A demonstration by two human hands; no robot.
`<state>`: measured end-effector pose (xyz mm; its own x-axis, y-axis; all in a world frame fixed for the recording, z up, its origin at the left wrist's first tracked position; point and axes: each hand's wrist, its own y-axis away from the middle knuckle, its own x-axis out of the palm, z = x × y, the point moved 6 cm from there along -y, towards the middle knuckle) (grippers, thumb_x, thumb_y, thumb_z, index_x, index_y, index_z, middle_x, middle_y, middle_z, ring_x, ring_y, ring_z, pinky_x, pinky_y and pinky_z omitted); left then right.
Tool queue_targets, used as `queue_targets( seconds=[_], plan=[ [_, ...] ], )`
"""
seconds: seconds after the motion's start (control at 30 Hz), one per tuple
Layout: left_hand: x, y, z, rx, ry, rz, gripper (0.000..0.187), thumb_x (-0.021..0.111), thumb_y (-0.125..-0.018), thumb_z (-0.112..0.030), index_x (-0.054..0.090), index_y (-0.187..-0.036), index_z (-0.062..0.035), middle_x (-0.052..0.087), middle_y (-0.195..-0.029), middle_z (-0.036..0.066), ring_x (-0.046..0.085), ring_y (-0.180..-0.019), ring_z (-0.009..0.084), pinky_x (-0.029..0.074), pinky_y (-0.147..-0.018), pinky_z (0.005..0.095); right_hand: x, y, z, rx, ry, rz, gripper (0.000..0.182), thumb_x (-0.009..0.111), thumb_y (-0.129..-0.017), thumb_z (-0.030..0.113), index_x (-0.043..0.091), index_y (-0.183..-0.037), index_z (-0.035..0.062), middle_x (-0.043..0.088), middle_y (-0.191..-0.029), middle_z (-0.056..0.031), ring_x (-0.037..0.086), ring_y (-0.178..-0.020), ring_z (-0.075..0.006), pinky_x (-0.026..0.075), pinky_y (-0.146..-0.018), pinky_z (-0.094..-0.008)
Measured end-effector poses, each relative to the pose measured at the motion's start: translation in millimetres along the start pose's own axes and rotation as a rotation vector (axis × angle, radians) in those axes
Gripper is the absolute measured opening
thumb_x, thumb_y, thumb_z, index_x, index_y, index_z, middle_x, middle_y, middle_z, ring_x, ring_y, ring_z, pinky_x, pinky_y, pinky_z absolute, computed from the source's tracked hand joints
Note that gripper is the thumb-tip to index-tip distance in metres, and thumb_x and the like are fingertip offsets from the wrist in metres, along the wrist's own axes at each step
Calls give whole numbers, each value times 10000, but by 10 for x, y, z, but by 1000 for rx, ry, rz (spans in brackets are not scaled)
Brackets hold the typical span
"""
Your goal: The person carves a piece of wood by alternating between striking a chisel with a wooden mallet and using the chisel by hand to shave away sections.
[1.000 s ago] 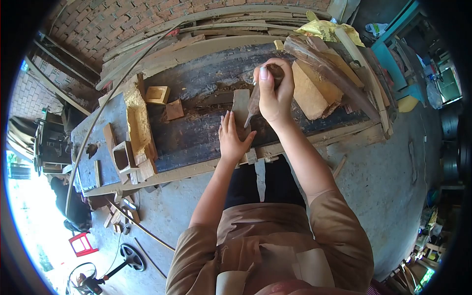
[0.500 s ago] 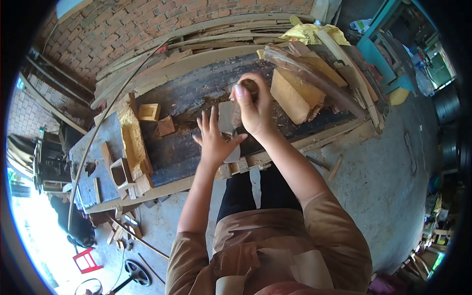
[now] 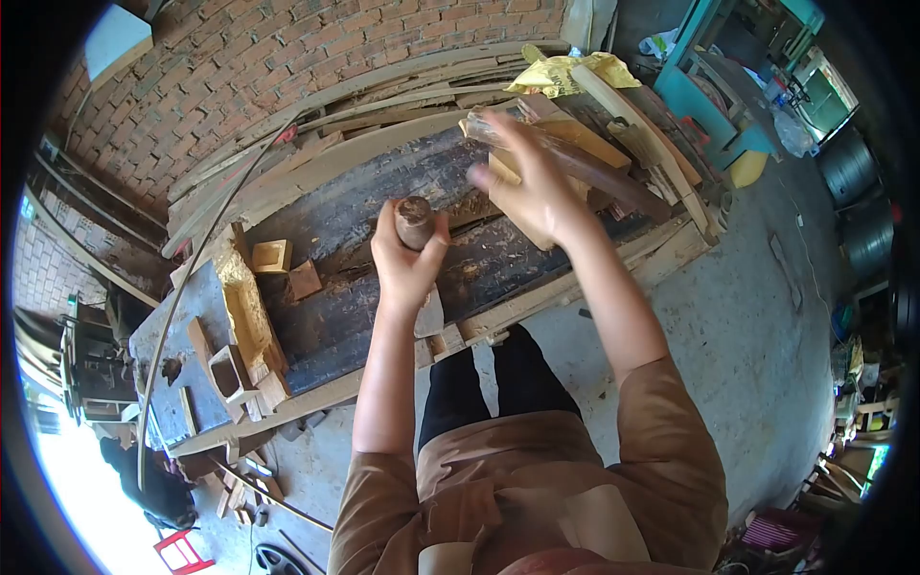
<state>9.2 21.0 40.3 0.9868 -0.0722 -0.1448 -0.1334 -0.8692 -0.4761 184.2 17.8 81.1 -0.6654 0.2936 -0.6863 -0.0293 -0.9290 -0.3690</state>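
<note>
My left hand [image 3: 407, 268] is wrapped around a thick round wooden handle [image 3: 415, 220], held upright over the workbench [image 3: 345, 240] with its worn brown top showing. Whatever lies below the handle is hidden by the hand. A pale flat piece [image 3: 430, 314] sits on the bench just under my left wrist. My right hand [image 3: 534, 196], slightly blurred, is open with thumb and fingers apart, over the right part of the bench. Nearest to it is a long dark rounded piece of wood [image 3: 599, 171] lying across a yellowish block [image 3: 505, 165]; whether they touch cannot be told.
At the left stand a hollowed yellowish wood piece [image 3: 244, 297], a small hollow block [image 3: 272, 256], a flat wood scrap [image 3: 305, 280] and an open wooden box [image 3: 230, 372]. A thin long strip [image 3: 206, 240] crosses that end. A yellow sack [image 3: 575, 74] lies at the back.
The wooden handle has passed from my right hand to my left, which was spread open beside it. My right hand has let go and moved right. The view has shifted slightly.
</note>
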Motion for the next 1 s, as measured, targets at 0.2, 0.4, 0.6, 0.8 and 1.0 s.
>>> queue_targets(
  seconds=[0.2,0.4,0.6,0.8,1.0],
  plan=[
    [-144,35,31,22,39,-169,152,632,-761,-73,484,-786,-47,529,-675,10,504,-581,79,413,-552,217,-325,-159,-976,543,702,368,713,530,-789,525,367,-1285,39,510,-1188,-162,522,-1059,-301,414,-894,-374],
    [-218,27,84,-35,103,-179,168,643,-729,-77,496,-802,-42,522,-692,6,471,-617,76,411,-582,219,-325,-176,-1353,221,559,154,637,595,-757,476,473,-1163,0,573,-1078,-173,564,-981,-291,461,-812,-374],
    [-228,-16,127,-40,109,-190,167,641,-735,-86,496,-805,-40,517,-697,10,462,-627,79,405,-584,225,-518,42,-1354,236,645,188,638,600,-745,494,499,-1128,-7,590,-1041,-161,568,-965,-301,458,-795,-379],
    [-164,-86,117,-73,80,-157,176,633,-738,-110,493,-807,-27,520,-695,29,452,-614,90,403,-571,239,-484,-5,-1150,337,796,263,574,589,-744,522,530,-985,5,593,-1018,-155,592,-904,-292,479,-748,-380],
    [-67,-112,56,-66,7,-108,182,637,-744,-116,493,-803,-23,524,-673,33,464,-605,89,405,-565,248,-437,119,-1220,127,763,20,519,622,-756,453,509,-976,-3,577,-1043,-184,601,-869,-302,483,-741,-369]
  ],
)
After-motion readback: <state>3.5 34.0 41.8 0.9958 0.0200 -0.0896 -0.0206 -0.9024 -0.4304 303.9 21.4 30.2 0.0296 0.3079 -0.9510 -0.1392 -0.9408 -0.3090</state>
